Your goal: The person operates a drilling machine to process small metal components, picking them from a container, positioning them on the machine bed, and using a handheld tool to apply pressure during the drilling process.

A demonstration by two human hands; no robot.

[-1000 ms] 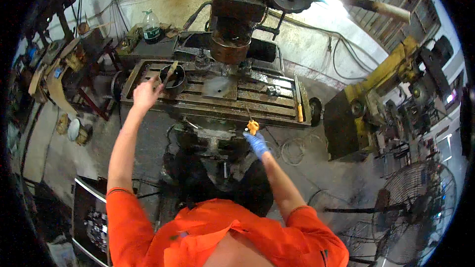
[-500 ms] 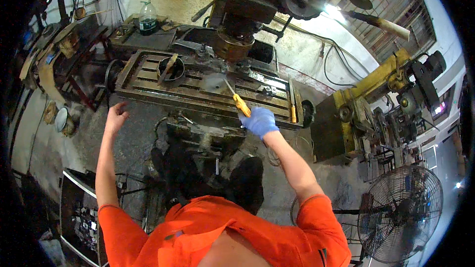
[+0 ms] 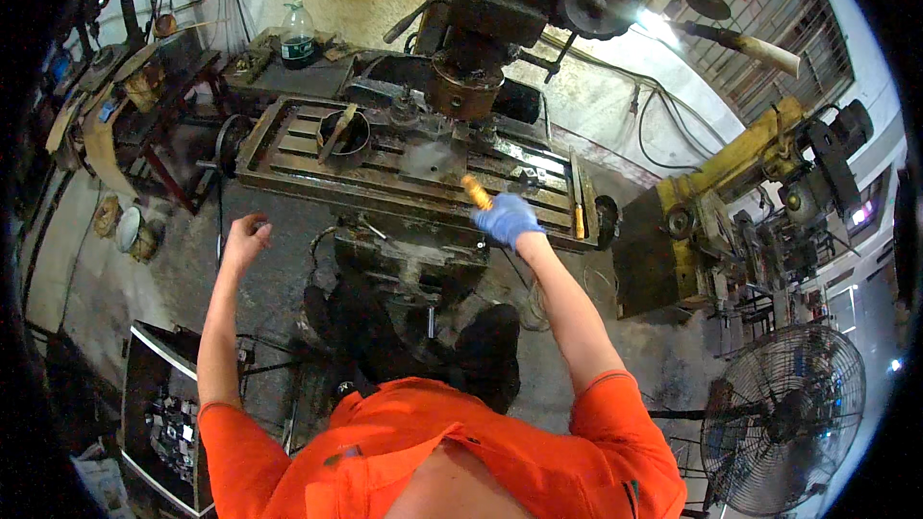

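Observation:
My right hand [image 3: 510, 221], in a blue glove, grips the yellow handle of a tool [image 3: 476, 192] above the front of the slotted milling machine table [image 3: 336, 187]. The tool's shaft hardly shows now, so its exact kind is unclear. Under the machine's spindle head [image 3: 465, 86], a blurred pale patch [image 3: 433, 161] lies over the table's middle. My bare left hand [image 3: 247, 238] hangs in front of the table's left end, fingers loosely curled with a gap at the thumb; I see nothing in it. A round dark pot [image 3: 358, 146] with a flat brush-like stick [image 3: 336, 133] across it stands on the table.
Another yellow-handled tool [image 3: 580, 221] lies at the table's right end. A large plastic bottle [image 3: 297, 38] stands behind on the left. To the right are a yellow machine [image 3: 663, 231] and a floor fan [image 3: 784, 418]. A box of metal pieces [image 3: 173, 432] sits low left.
My right hand has drawn slightly right with the tool, whose pale shaft showed before. My left hand has curled its fingers and lies a little lower. The view has shifted slightly.

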